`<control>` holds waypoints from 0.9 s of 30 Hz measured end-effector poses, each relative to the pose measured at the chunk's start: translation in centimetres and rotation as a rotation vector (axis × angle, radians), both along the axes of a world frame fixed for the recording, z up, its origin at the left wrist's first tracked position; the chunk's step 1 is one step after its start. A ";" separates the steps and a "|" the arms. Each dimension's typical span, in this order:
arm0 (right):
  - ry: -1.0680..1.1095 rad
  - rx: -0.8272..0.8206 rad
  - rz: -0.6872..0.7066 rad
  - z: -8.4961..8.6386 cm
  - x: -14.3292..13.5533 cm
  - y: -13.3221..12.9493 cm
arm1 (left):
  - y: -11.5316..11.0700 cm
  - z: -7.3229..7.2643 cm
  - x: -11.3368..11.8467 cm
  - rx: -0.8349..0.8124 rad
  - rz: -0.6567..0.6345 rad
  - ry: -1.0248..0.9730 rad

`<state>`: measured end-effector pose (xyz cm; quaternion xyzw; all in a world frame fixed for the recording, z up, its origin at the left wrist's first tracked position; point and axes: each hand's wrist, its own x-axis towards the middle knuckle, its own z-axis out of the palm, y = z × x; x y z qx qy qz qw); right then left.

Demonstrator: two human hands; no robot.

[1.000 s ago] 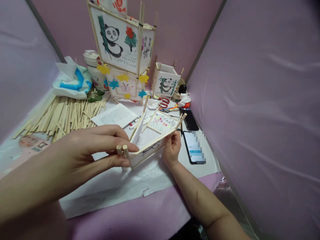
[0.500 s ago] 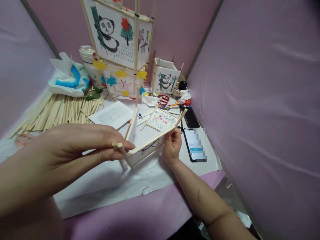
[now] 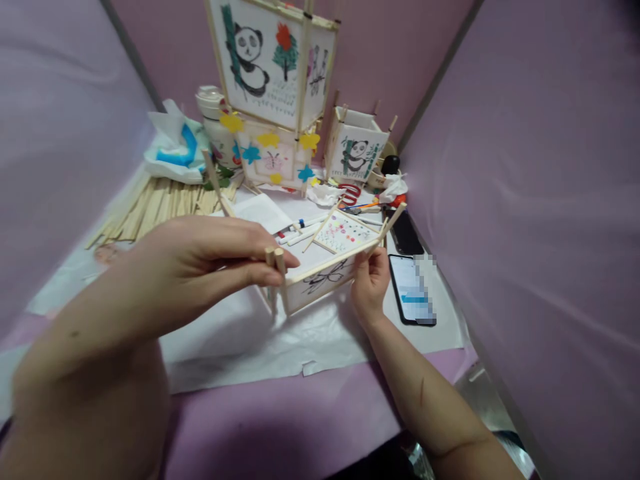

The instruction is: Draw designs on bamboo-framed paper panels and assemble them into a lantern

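My left hand (image 3: 220, 270) is closed in a pinch on two adjoining stick ends (image 3: 279, 259), where two wood-framed paper panels meet at a corner. One framed panel (image 3: 320, 280), with a black line drawing on its outer face, stretches from there toward the right. My right hand (image 3: 371, 283) grips its far end from below, near the upright stick. The second panel angles away to the left behind my left hand. Its far stick (image 3: 214, 181) sticks up, and most of its face is hidden.
A flat framed panel (image 3: 343, 232) with coloured dots lies behind, beside white markers (image 3: 306, 232). A tall decorated lantern (image 3: 260, 73) and a smaller panda box (image 3: 356, 150) stand at the back. Loose wooden sticks (image 3: 150, 207) lie left, two phones (image 3: 413, 290) right.
The second panel has swung outward to the left, so the corner between the panels is wider. My view has shifted, and both hands still hold the frame.
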<state>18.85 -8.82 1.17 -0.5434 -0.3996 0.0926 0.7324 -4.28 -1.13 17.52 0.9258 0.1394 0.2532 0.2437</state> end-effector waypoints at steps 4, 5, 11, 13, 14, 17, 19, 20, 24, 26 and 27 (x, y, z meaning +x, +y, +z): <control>-0.012 -0.040 -0.022 -0.1 0.0 -0.1 | -0.1 -0.1 0.1 -0.095 0.025 0.052; -0.012 -0.045 -0.034 -0.1 -0.1 -0.1 | -0.1 -0.2 0.1 -0.124 0.035 0.057; -0.014 -0.045 -0.106 -0.1 -0.3 -0.3 | -0.5 -0.1 0.2 -0.219 0.100 -0.018; -0.030 -0.032 -0.128 -0.1 -0.2 -0.3 | -0.5 -0.1 0.2 -0.235 0.099 -0.030; -0.037 -0.025 -0.137 -0.1 -0.2 -0.2 | -0.5 -0.2 0.3 -0.246 0.091 -0.035; -0.052 -0.017 -0.151 -0.3 -0.1 -0.2 | -0.5 -0.5 0.3 -0.281 0.052 -0.054; -0.058 -0.010 -0.154 -0.5 -0.1 -0.1 | -0.6 -0.6 0.4 -0.300 0.028 -0.058; -0.059 -0.006 -0.153 -0.6 -0.1 -0.1 | -0.6 -0.6 0.4 -0.311 0.020 -0.056; -0.060 0.021 -0.151 -0.9 0.0 0.0 | -0.9 -0.4 0.4 -0.333 0.004 -0.068; -0.061 0.027 -0.163 -1.0 0.1 0.1 | -1.0 -0.2 0.4 -0.335 -0.011 -0.074; -0.058 0.026 -0.171 -1.0 0.1 0.1 | -1.1 -0.2 0.4 -0.338 -0.018 -0.073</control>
